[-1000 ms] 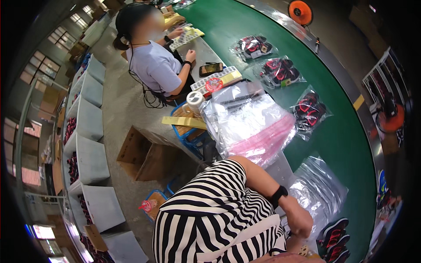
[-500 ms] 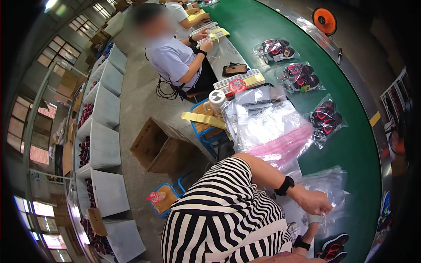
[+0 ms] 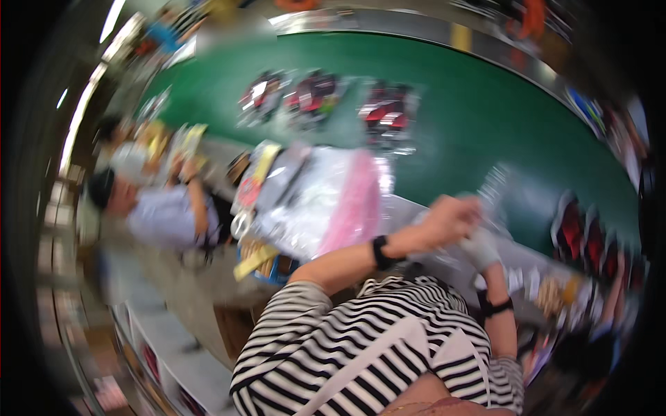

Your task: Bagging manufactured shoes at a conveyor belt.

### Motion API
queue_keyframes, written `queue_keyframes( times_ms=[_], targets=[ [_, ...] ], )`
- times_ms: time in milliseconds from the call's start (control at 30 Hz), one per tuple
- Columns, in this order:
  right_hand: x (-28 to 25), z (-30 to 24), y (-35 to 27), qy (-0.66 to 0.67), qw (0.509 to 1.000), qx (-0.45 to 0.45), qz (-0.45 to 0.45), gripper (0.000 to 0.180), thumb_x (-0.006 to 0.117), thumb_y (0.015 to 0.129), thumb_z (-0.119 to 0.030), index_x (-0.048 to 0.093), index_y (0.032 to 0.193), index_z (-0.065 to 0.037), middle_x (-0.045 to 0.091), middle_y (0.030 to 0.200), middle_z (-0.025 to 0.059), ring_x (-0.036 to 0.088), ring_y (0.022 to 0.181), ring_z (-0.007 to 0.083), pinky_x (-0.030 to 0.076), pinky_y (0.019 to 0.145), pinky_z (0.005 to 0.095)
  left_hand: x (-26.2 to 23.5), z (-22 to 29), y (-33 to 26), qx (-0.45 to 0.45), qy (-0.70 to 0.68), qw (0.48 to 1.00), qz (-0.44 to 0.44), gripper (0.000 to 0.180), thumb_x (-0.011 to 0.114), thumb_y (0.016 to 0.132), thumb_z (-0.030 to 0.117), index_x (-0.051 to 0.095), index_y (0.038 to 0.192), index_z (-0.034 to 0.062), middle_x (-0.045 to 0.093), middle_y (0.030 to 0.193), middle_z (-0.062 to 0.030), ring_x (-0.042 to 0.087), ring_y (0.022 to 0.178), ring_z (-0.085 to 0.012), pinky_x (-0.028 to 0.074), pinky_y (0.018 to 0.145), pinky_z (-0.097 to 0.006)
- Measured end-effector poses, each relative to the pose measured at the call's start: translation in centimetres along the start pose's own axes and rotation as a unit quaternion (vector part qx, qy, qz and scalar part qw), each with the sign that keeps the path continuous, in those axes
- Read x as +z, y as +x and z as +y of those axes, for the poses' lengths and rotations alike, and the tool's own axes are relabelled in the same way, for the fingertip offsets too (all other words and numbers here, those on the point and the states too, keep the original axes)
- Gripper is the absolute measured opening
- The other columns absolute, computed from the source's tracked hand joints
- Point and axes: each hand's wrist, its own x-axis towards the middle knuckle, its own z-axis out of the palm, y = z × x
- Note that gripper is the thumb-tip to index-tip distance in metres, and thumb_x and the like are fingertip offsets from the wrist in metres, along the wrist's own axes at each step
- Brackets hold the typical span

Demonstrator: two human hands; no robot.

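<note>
My left hand [image 3: 449, 223], with a black band on its wrist, is closed in a pinch at the edge of a clear plastic bag [image 3: 496, 193]. Close beneath it is my right hand [image 3: 480, 251], in a pale glove or finger cover and also banded in black at the wrist. Motion smears the right fingers, so their grip is unclear. Left of my hands lies a stack of clear bags [image 3: 305, 201] with a pink section [image 3: 352, 201]. Several black-and-red shoes [image 3: 593, 239] stand uncovered to the right.
Bagged pairs of black-and-red shoes [image 3: 385, 114] lie along the green belt [image 3: 458, 111]. A person in a light shirt [image 3: 166, 215] sits at the left, another beyond. At the lower right, another person's arm [image 3: 614, 291] reaches toward the shoes. A yellow strip [image 3: 254, 262] sticks out below the stack.
The whole view has swung round, so the belt now runs across the top and more shoes show at the right. My hands remain close together by the clear bag.
</note>
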Motion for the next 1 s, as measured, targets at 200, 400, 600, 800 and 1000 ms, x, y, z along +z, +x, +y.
queue_keyframes(
  times_ms=[200,400,600,800,1000],
  targets=[
    [-3.8,-5.5,-3.8,0.07,0.989,-0.082,0.101,0.027,0.051,0.082,-0.025,0.06,0.099,-0.007,0.063,0.089,0.0155,0.059,0.083,0.0329,0.046,0.073,0.0402,-2.8,-1.3,3.4,-0.022,0.027,0.998,0.057,0.008,0.059,0.08,0.008,0.058,0.083,0.0007,0.056,0.067,0.0007,0.048,0.061,-0.0056,0.04,0.054,-0.022],
    [-7.6,-1.0,-7.0,0.489,0.857,-0.031,0.16,0.027,0.058,0.083,-0.019,0.059,0.104,-0.002,0.063,0.082,0.0068,0.058,0.074,0.0107,0.046,0.067,0.0235,-3.1,0.2,5.2,-0.028,0.041,0.996,0.068,0.012,0.059,0.082,0.011,0.057,0.082,-0.0012,0.055,0.07,0.0017,0.047,0.064,-0.0028,0.039,0.056,-0.018],
    [-8.6,16.4,-8.1,0.214,0.887,0.159,0.376,0.052,0.062,0.076,-0.039,0.052,0.115,-0.007,0.06,0.097,0.0141,0.059,0.085,0.0225,0.046,0.076,0.0327,0.1,0.9,8.3,-0.095,-0.011,0.994,0.059,0.011,0.059,0.083,0.012,0.057,0.081,0.0017,0.048,0.065,0.0062,0.037,0.056,0.0,0.028,0.048,-0.017],
    [-12.8,25.7,-8.2,-0.053,0.873,0.353,0.331,0.068,0.06,0.065,-0.059,0.052,0.117,-0.017,0.055,0.108,0.0154,0.053,0.1,0.0304,0.042,0.084,0.041,3.3,2.3,11.8,-0.124,0.041,0.99,0.053,0.013,0.06,0.083,0.016,0.058,0.08,0.0038,0.044,0.063,0.0076,0.034,0.056,-0.0007,0.025,0.047,-0.018],
    [-11.8,31.9,-5.0,-0.185,0.855,0.447,0.187,0.054,0.061,0.061,-0.06,0.062,0.095,-0.018,0.056,0.096,0.0094,0.053,0.095,0.0243,0.037,0.082,0.0389,6.7,0.5,14.7,-0.118,0.139,0.982,0.055,0.018,0.059,0.083,0.02,0.056,0.079,0.0028,0.039,0.057,0.0088,0.031,0.05,0.0,0.022,0.042,-0.019]
  ],
)
